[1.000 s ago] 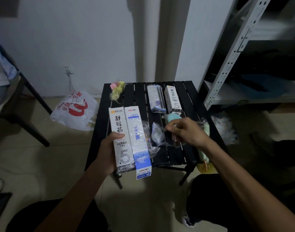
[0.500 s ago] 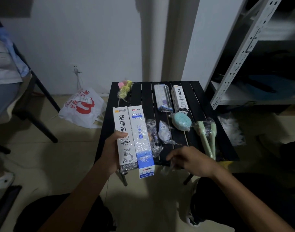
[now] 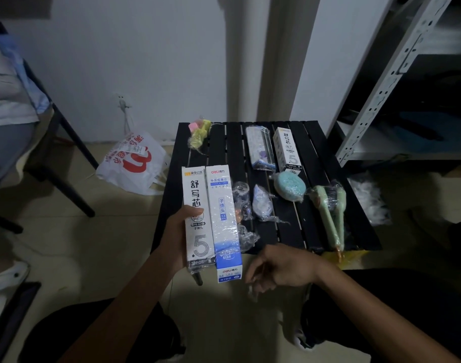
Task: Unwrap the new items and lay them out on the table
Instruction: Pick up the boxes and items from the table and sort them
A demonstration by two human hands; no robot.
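Observation:
My left hand (image 3: 178, 239) grips two long white refill boxes (image 3: 211, 218), held side by side and still in clear film, over the near left edge of the black slatted table (image 3: 287, 231). My right hand (image 3: 279, 268) hangs just below the table's front edge with its fingers curled, and a faint scrap of clear wrap (image 3: 250, 288) shows at the fingertips. On the table lie a teal round sponge (image 3: 289, 186), two wrapped green pens (image 3: 329, 213), a white box (image 3: 287, 148), a wrapped bluish pack (image 3: 259, 148), yellow and pink erasers (image 3: 199, 132) and small wrapped items (image 3: 262, 203).
A white and red plastic bag (image 3: 133, 163) sits on the floor left of the table. A dark chair (image 3: 59, 153) stands at far left. A metal shelf rack (image 3: 381, 82) rises on the right, with crumpled clear wrap (image 3: 368, 200) on the floor beside the table.
My right hand has pulled back from the teal sponge on the table to below the front edge. The sponge now lies uncovered. My left hand still holds the two boxes.

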